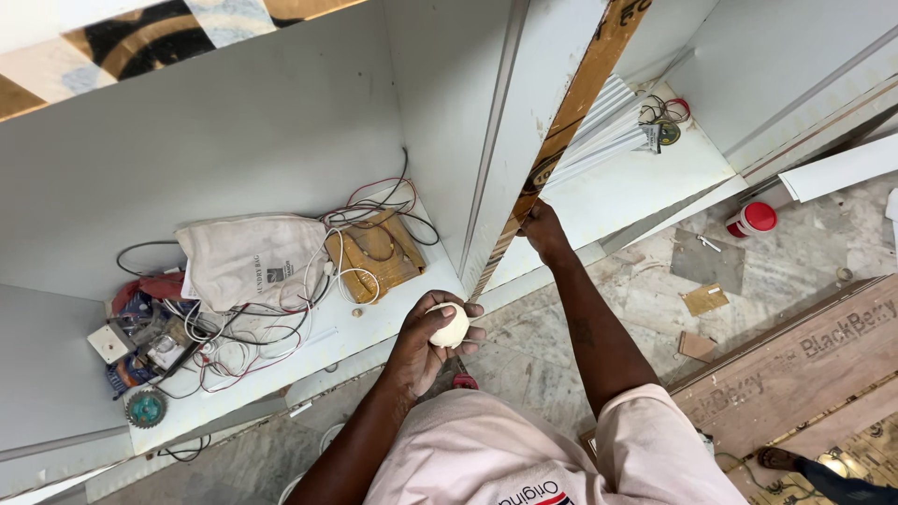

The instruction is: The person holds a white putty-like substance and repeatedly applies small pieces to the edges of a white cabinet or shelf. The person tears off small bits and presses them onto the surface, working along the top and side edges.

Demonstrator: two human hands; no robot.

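My left hand (426,339) is closed around a small cream-white ball-shaped lump (450,326), held just in front of the cabinet's lower shelf edge. My right hand (543,230) reaches forward and grips the front edge of the upright white cabinet partition (496,140), where a brown plywood edge strip (571,112) runs along it. Both forearms extend from my pale pink shirt at the bottom of the view.
The left compartment shelf (374,323) holds a cloth bag (253,260), tangled wires (281,327), a brown packet (374,252), a switch box and a saw blade (146,408). White strips (603,126) lie in the right compartment. A red-capped jar (751,221), wood scraps and a plywood sheet (795,374) sit on the marble floor.
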